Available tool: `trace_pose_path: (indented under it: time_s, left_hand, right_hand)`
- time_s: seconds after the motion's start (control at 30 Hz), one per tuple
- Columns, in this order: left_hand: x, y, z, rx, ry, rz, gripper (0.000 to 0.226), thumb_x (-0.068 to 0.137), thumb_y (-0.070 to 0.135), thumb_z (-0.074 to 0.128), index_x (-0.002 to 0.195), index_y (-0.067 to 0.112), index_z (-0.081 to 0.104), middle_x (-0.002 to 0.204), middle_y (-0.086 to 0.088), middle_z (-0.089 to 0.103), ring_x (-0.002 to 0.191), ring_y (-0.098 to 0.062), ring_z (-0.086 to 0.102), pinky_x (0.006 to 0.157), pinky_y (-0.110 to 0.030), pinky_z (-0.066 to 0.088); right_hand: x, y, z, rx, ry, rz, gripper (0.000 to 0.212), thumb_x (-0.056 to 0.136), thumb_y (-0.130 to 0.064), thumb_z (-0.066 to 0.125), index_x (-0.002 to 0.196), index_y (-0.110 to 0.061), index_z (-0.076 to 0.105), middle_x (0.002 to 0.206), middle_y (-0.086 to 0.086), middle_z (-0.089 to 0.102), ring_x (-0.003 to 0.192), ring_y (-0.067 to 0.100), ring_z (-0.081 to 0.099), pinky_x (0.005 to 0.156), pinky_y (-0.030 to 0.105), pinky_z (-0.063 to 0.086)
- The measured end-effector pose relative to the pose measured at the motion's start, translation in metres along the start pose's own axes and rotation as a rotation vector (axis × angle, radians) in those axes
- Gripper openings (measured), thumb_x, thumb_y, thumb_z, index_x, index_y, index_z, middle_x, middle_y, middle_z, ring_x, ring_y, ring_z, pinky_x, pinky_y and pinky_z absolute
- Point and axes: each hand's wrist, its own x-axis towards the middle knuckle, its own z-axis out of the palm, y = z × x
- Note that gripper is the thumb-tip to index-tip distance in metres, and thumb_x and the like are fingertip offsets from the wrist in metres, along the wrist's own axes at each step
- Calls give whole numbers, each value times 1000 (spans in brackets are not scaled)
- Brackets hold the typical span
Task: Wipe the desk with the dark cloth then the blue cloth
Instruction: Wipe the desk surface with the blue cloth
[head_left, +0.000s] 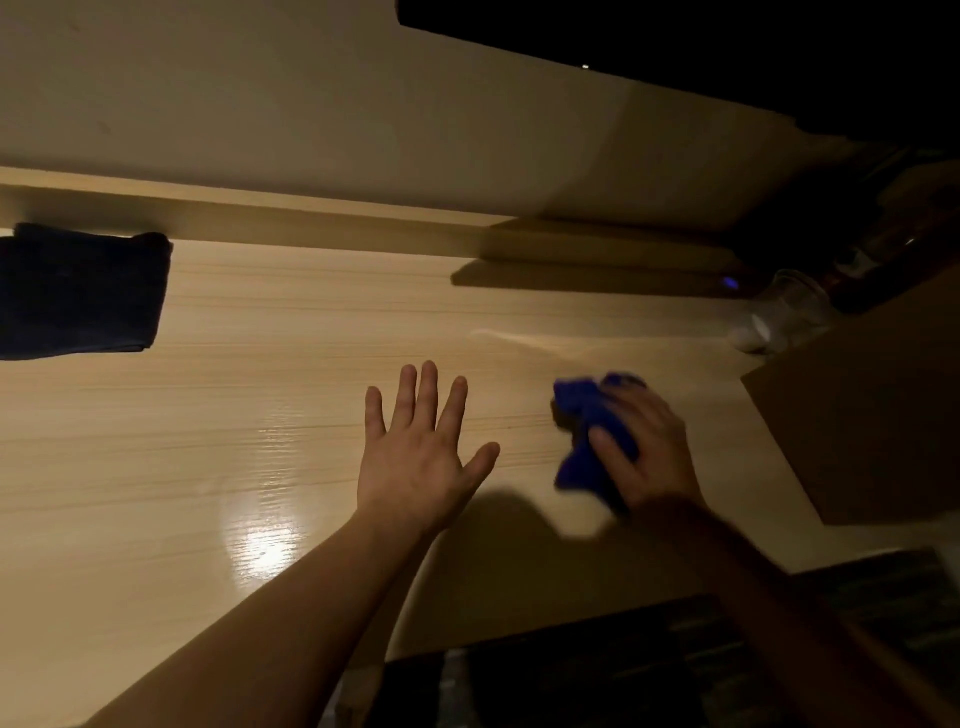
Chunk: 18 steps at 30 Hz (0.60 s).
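Right hand (644, 447) fingers clench the blue cloth (587, 415) — left hand (415, 457) spread flat.

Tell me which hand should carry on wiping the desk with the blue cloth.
Right. The right hand already presses the bunched blue cloth onto the desk. The left hand is open and empty, fingers spread, beside it, so it would first have to take the cloth over.

No readable text, labels, brands or numbers on anything visible.
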Motion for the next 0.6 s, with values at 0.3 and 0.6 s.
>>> trace_pose_path:
  time_s: [0.3,0.6]
  left_hand:
    - [1,2,-4,6,-63,-13,90,96,84,1,164,32,-27,170,-8,-36,155,-30,-38,126,-62,-19]
    - [6,2,-3,30,-75,-19,90,96,85,2,163,33,-29,169,-7,-39,154,-29,-40,125,-61,-20]
  right_hand:
    - [175,39,34,-229,-147,48,62,100,-56,35,149,-21,50,156,9,46,146,30,33,116,50,23]
    - [183,52,43,-388,-265,21,74,92,-77,20,159,-46,23,170,0,18,154,28,15,122,52,15]
